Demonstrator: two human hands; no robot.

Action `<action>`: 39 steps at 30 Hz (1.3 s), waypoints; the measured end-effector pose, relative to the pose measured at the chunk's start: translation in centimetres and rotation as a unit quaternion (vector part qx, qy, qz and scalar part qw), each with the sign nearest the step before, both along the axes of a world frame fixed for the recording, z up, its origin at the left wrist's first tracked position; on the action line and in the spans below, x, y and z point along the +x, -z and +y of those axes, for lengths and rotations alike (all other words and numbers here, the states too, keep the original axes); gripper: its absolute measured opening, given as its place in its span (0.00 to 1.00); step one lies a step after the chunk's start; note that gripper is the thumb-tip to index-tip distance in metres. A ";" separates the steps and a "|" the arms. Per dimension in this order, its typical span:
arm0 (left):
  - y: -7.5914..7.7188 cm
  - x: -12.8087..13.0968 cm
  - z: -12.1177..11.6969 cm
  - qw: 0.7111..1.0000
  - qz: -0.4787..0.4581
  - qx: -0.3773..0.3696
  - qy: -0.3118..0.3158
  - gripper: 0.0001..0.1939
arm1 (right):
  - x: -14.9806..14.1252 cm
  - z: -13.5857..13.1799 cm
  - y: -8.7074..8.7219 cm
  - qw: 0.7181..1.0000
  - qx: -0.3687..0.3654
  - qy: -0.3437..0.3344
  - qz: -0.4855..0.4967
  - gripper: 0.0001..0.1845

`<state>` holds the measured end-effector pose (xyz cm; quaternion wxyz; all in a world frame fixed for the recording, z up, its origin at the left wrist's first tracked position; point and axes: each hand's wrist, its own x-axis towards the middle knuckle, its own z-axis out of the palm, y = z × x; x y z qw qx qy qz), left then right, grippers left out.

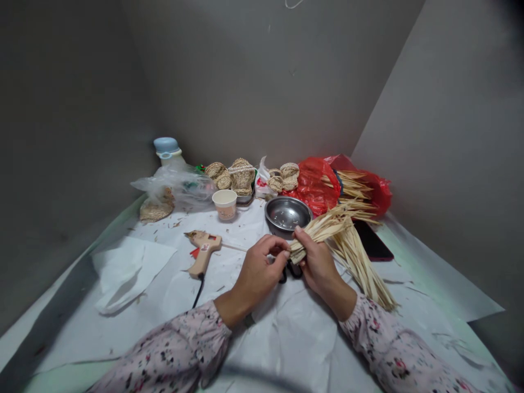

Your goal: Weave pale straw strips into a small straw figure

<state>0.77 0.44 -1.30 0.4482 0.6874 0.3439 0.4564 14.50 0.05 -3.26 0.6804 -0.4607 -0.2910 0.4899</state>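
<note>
1. Straw bundle point(317, 232): a sheaf of dried pale strips held in the air in front of the person, slanting up to the right, its tight end between the hands and its loose end fanning out just beside the metal bowl point(284, 214)

2. Left hand point(257, 272): fingers curled closed around the tight end of the bundle, with a floral sleeve point(176, 349) at the wrist

3. Right hand point(319, 263): thumb and fingers pinched together on the bundle, close beside the left hand, with a matching sleeve point(403, 346) behind it

4. Black scissors point(292, 270): only the handle loops show, lying below the hands, with neither hand visibly holding them

5. Loose straw point(360, 262): a long pile on the white paper point(286, 341) to the right of the hands, and more strips point(352, 183) rest on the red plastic bag point(315, 185)

6. Around the paper: a glue gun point(202, 251) on its side left of the hands, a paper cup point(225, 204), woven straw pieces point(241, 177) along the back, a clear plastic bag point(176, 185), a bottle with a blue cap point(166, 146), and a dark phone point(372, 241) at the right
</note>
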 end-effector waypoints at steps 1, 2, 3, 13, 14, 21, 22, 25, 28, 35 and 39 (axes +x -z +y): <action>0.0 0.0 0.0 1.000 -0.006 -0.008 0.002 0.04 | 0.0 0.0 0.1 1.000 -0.005 0.000 -0.010 0.20; 0.0 0.0 0.0 1.000 -0.016 -0.019 0.007 0.04 | 0.1 0.0 0.1 1.000 -0.005 0.002 -0.021 0.20; 0.0 0.1 -0.1 0.999 -0.034 -0.038 0.014 0.04 | 0.1 0.0 0.0 0.999 0.000 0.010 -0.035 0.21; -1.2 1.2 -0.6 0.834 -0.351 -0.394 0.162 0.21 | -1.0 -2.3 -1.2 0.957 0.110 0.012 -0.267 0.11; -1.3 1.2 -0.6 0.823 -0.355 -0.404 0.182 0.23 | -1.2 -2.5 -1.2 0.952 0.116 -0.004 -0.283 0.10; -1.2 1.1 -0.5 0.788 -0.366 -0.427 0.250 0.30 | -1.1 -2.3 -0.8 0.944 0.128 0.003 -0.303 0.09; -1.1 1.2 -0.5 0.787 -0.364 -0.427 0.256 0.30 | -1.0 -2.2 -0.7 0.942 0.125 -0.006 -0.311 0.09; -0.8 1.2 -0.5 0.801 -0.344 -0.419 0.254 0.27 | -0.7 -2.0 -0.8 0.938 0.129 -0.037 -0.319 0.10; -0.3 1.0 -0.2 0.842 -0.306 -0.388 0.214 0.21 | -0.3 -2.1 -0.8 0.948 0.133 -0.105 -0.269 0.11; -0.4 0.0 0.0 0.894 -0.172 -0.340 0.237 0.23 | 0.3 -2.7 -1.2 0.922 0.052 -0.323 -0.206 0.09; -0.8 -0.1 -0.1 0.927 -0.118 -0.266 0.235 0.19 | 0.1 -2.9 -1.5 0.901 0.039 -0.353 -0.248 0.08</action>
